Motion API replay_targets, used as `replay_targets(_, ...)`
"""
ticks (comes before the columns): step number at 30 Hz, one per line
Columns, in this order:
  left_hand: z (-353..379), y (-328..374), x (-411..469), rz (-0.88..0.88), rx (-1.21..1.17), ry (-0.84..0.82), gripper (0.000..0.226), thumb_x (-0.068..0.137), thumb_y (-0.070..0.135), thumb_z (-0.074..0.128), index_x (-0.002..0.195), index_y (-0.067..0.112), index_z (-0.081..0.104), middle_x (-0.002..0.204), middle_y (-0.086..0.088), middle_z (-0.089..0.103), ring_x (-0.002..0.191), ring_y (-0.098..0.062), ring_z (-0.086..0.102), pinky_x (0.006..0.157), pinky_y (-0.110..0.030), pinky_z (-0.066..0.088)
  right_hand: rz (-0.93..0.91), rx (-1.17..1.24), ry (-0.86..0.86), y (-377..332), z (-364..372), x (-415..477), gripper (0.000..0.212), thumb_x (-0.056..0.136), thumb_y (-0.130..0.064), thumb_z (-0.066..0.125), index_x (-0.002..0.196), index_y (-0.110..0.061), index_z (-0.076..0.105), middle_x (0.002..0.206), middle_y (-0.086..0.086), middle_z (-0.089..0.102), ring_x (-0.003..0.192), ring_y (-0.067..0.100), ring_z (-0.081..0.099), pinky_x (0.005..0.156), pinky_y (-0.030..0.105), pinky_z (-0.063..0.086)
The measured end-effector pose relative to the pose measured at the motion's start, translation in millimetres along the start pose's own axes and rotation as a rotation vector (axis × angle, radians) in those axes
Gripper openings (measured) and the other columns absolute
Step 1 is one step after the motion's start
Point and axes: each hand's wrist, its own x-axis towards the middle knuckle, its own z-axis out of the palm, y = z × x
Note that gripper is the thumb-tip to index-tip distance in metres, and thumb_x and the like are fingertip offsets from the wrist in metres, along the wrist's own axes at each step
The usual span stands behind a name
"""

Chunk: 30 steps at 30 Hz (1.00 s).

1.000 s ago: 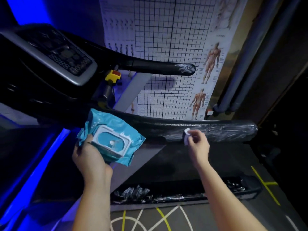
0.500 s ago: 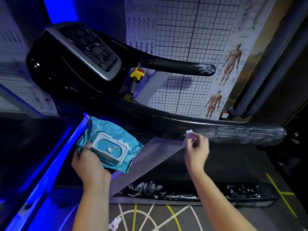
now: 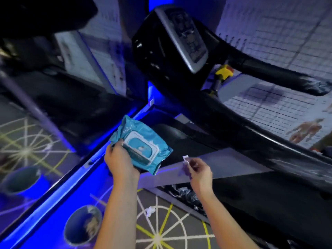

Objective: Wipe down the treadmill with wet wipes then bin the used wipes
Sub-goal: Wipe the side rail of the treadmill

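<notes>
On the far left the floor (image 3: 27, 141) carries a pattern of yellow and white lines, and a round blue bin (image 3: 23, 178) stands on it. A blue-lit strip (image 3: 59, 191) runs on a slant from the lower left up toward the middle. Low beside it sits a second round blue bin (image 3: 83, 224) with pale crumpled stuff inside, too blurred to name.

Near the middle, the left hand (image 3: 120, 162) holds a teal wet wipes pack (image 3: 143, 141) in the air. Its fingers are curled round the pack's lower left edge and its thumb lies on top, beside the white-framed lid, which faces up. Below, between the two forearms, a crumpled white wipe (image 3: 150, 211) lies on the floor pattern.

Just right of the pack, and apart from it, the right hand (image 3: 199, 174) pinches a small used wipe (image 3: 186, 159) between thumb and fingertips. This wipe is held in the air in front of a grey slanted panel (image 3: 224, 166) and touches no part of the machine.

Above the hands stands the black treadmill (image 3: 154, 56), its grey-edged console (image 3: 188, 38) tilted and blurred. A yellow safety piece (image 3: 223, 73) sits under the console. The near handrail (image 3: 269, 146), black and wrapped in shiny film, slopes down to the right. The far handrail (image 3: 287, 76) reaches toward the right edge. Behind them a grid chart (image 3: 278, 33) covers the wall, with an anatomy figure (image 3: 305, 133) at the far right
</notes>
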Motion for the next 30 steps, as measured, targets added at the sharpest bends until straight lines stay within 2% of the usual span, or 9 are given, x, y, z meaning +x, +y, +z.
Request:
replay_targets(1,-8.1,1.8,4.4,-0.011,-0.005,0.014,0.021,0.096,0.004,0.053,0.104,0.016,0.069,0.088,-0.003,0.072,0.074,-0.022,0.068,0.055,-0.023,0.055,0.007,0.031,-0.019,-4.6,5.6,-2.0,0.003,0.095,-0.025,0.071,0.094,-0.028,0.072,0.076,-0.003,0.074,0.064,0.012,0.067,0.06,0.026,0.052)
replay_targets(4,-32.5,7.6,13.5,-0.045,-0.007,0.02,0.027,0.097,0.006,0.056,0.121,0.013,0.066,0.101,-0.009,0.073,0.082,-0.026,0.069,0.055,-0.027,0.057,0.015,0.019,-0.088,-9.5,16.1,-6.4,0.028,0.094,-0.017,0.071,0.118,-0.029,0.069,0.093,-0.011,0.075,0.078,0.005,0.073,0.078,0.029,0.058)
replay_targets(9,-57.9,15.8,21.8,-0.059,0.047,-0.05,0.03,0.101,0.008,0.055,0.13,0.008,0.064,0.115,-0.014,0.076,0.093,-0.03,0.074,0.069,-0.035,0.057,0.035,-0.091,-0.202,-8.2,21.2,-21.2,0.032,0.096,-0.022,0.067,0.127,-0.026,0.065,0.083,-0.018,0.074,0.079,0.006,0.073,0.083,0.04,0.059)
replay_targets(12,-60.2,15.9,22.3,-0.055,0.069,-0.07,0.027,0.101,0.009,0.057,0.128,0.006,0.064,0.106,-0.009,0.075,0.093,-0.029,0.072,0.066,-0.033,0.055,0.101,-0.029,-0.158,-7.7,16.5,-25.9,0.029,0.098,-0.021,0.062,0.127,-0.025,0.066,0.081,-0.01,0.076,0.077,0.012,0.074,0.08,0.036,0.059)
replay_targets(16,-53.9,12.3,17.6,-0.048,0.083,-0.095,0.017,0.102,0.01,0.057,0.116,0.011,0.067,0.09,-0.005,0.074,0.078,-0.023,0.071,0.06,-0.032,0.056,0.075,0.055,-0.209,-19.2,5.4,-20.8,0.029,0.099,-0.016,0.062,0.127,-0.022,0.067,0.09,-0.007,0.078,0.088,0.012,0.074,0.091,0.042,0.058)
replay_targets(19,-45.1,7.6,11.2,-0.061,0.099,-0.154,0.013,0.102,0.008,0.057,0.101,0.017,0.066,0.079,0.0,0.075,0.069,-0.019,0.071,0.06,-0.031,0.055,0.048,0.204,-0.205,-43.5,-6.0,-22.7,0.024,0.099,-0.014,0.063,0.122,-0.019,0.069,0.092,0.0,0.078,0.093,0.018,0.074,0.085,0.038,0.06)
replay_targets(23,-28.2,0.3,-0.7,-0.086,0.175,-0.261,0.016,0.101,0.006,0.058,0.1,0.019,0.067,0.08,0.002,0.077,0.065,-0.014,0.073,0.054,-0.027,0.055,-0.133,0.231,-0.219,-95.1,-37.8,-33.0,0.02,0.097,-0.016,0.067,0.116,-0.022,0.073,0.098,-0.001,0.077,0.092,0.013,0.073,0.083,0.024,0.057)
replay_targets(27,-3.9,-16.2,-18.0,-0.076,0.297,-0.39,0.014,0.1,0.01,0.061,0.101,0.018,0.073,0.097,-0.009,0.078,0.088,-0.028,0.072,0.081,-0.045,0.056,-0.439,-0.022,-0.18,-132.0,-58.1,-39.7,0.011,0.093,-0.024,0.073,0.103,-0.024,0.077,0.094,-0.01,0.073,0.085,0.008,0.068,0.075,0.015,0.049)
replay_targets(30,16.5,-30.8,-35.4,-0.065,0.375,-0.465,0.016,0.099,0.012,0.062,0.098,0.022,0.075,0.099,-0.008,0.079,0.096,-0.033,0.074,0.088,-0.051,0.058,-0.498,-0.179,-0.134,-131.3,-59.5,-36.4,0.005,0.09,-0.025,0.075,0.094,-0.028,0.074,0.074,-0.008,0.057,0.067,0.01,0.055,0.063,0.018,0.043)
